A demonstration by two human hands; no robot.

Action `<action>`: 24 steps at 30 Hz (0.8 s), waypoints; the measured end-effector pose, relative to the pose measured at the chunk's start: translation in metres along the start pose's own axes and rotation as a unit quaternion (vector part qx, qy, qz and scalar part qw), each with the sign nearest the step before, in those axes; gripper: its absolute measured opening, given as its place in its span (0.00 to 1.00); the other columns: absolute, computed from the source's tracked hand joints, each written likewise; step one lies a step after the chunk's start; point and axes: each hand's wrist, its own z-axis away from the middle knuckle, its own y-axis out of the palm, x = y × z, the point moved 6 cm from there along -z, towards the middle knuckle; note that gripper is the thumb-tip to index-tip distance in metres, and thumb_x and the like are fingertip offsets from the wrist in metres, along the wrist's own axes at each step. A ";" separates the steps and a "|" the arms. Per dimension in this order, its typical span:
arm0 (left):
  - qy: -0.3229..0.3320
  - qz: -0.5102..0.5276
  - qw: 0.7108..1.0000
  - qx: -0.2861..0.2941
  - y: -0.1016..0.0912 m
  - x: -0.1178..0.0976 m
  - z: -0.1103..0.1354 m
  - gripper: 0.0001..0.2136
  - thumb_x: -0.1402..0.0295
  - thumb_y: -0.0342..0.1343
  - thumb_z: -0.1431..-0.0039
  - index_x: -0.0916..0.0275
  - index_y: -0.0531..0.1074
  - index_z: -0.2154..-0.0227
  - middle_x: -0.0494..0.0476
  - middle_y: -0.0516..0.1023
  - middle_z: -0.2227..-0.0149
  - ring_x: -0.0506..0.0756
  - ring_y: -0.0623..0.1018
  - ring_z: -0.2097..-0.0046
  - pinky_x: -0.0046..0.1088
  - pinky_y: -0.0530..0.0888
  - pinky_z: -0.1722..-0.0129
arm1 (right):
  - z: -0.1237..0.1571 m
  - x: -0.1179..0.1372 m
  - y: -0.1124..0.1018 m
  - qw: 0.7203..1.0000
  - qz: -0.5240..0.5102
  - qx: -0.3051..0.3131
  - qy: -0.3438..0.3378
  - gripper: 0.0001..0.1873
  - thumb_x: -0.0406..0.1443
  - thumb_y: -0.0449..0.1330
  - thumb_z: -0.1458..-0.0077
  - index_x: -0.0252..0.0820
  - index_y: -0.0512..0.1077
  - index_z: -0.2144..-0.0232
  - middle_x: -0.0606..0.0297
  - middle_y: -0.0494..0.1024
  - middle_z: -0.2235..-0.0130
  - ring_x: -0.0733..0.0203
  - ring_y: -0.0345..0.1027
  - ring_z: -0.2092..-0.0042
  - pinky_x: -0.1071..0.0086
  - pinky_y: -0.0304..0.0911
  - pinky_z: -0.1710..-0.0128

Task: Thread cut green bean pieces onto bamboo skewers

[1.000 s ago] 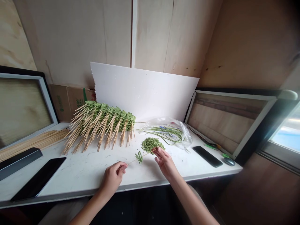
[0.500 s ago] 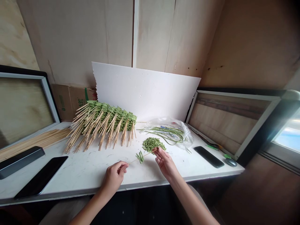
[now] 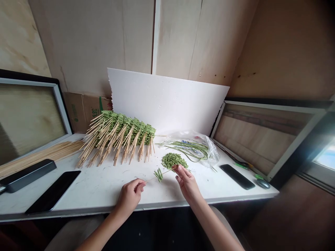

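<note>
My left hand pinches the near end of a thin bamboo skewer that slants up to the right over the white table. A few short green bean pieces are threaded on its middle. My right hand is closed at the skewer's far tip, pinching a green bean piece there, right beside a small heap of cut bean pieces.
A large stack of finished bean skewers lies at the back left, with bare skewers further left. A plastic bag of long beans sits behind the heap. Two dark phones, a black box and scissors lie around.
Both hands hold the skewer much as before. The view has shifted slightly, so everything sits a little further right in the picture.
</note>
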 end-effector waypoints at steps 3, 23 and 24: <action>0.000 0.005 1.000 -0.001 0.000 -0.001 -0.001 0.14 0.62 0.51 0.32 0.61 0.78 0.68 0.53 0.78 0.75 0.53 0.78 0.72 0.26 0.72 0.69 | 0.002 0.000 0.001 1.000 0.007 -0.014 0.006 0.17 0.48 0.74 0.50 0.51 0.84 0.59 0.58 0.82 0.46 0.43 0.70 0.37 0.64 0.70 0.58; -0.001 0.013 1.000 0.007 0.000 -0.006 0.000 0.13 0.64 0.51 0.32 0.61 0.76 0.70 0.53 0.77 0.75 0.53 0.77 0.73 0.26 0.72 0.69 | 0.004 -0.002 -0.004 0.995 0.042 -0.079 -0.048 0.18 0.49 0.74 0.52 0.47 0.84 0.62 0.56 0.83 0.49 0.44 0.70 0.40 0.65 0.68 0.60; 0.000 0.013 1.000 0.005 -0.001 -0.006 0.000 0.13 0.64 0.50 0.32 0.61 0.76 0.70 0.53 0.77 0.76 0.53 0.77 0.73 0.26 0.72 0.69 | 0.004 -0.003 -0.005 0.994 0.049 -0.084 -0.049 0.18 0.49 0.74 0.51 0.47 0.84 0.62 0.56 0.83 0.49 0.44 0.70 0.40 0.64 0.68 0.60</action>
